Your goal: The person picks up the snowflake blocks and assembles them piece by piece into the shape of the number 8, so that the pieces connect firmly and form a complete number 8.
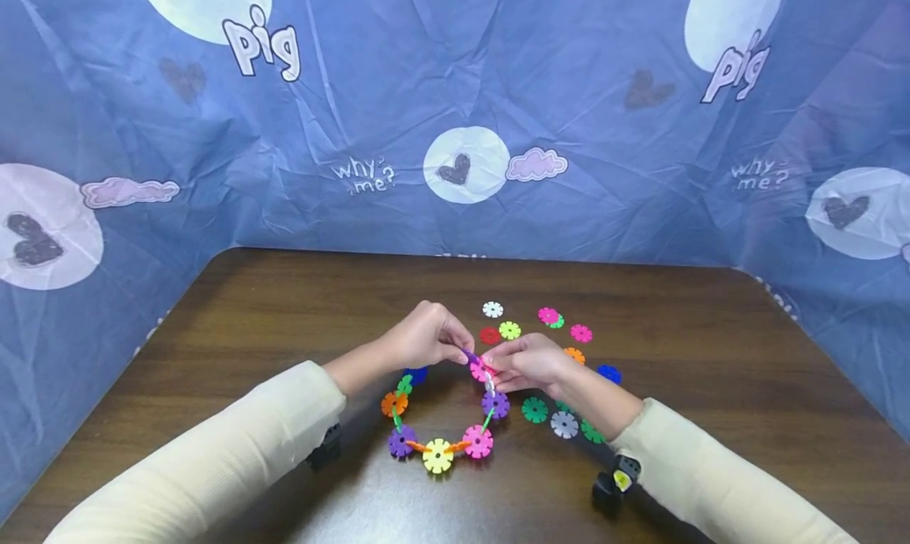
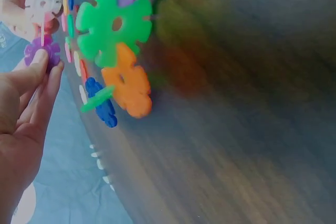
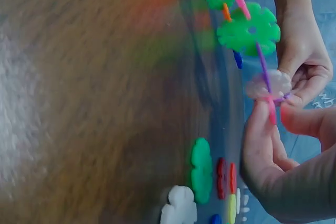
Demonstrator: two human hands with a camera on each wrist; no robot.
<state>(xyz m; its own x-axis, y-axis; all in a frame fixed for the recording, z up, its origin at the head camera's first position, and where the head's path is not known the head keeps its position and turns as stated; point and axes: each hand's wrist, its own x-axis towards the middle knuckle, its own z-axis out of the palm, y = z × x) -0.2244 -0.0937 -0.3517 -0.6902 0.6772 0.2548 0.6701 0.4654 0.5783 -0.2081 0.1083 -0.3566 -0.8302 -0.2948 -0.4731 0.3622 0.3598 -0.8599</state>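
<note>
A chain of notched, flower-shaped plastic discs curves in a ring on the table, with a yellow disc (image 1: 438,455) nearest me and a blue disc (image 1: 417,376) at its far left end. My left hand (image 1: 430,335) pinches a purple disc (image 2: 42,53) between thumb and fingers at the ring's far side. Opposite it, my right hand (image 1: 529,362) holds a pink disc (image 3: 272,111) at the chain's right end. A white disc (image 3: 269,84) sits by the fingertips of both hands, joined below to another purple disc (image 1: 495,404). Fingers partly hide the pieces where the hands meet.
Loose discs lie beyond and right of the hands: white (image 1: 493,309), red (image 1: 489,335), yellow-green (image 1: 509,330), pink (image 1: 581,333), blue (image 1: 609,373) and green (image 1: 535,410) among them. A grey-white disc (image 1: 565,425) lies near the right forearm. A blue printed cloth (image 1: 398,228) hangs behind the table (image 1: 284,291).
</note>
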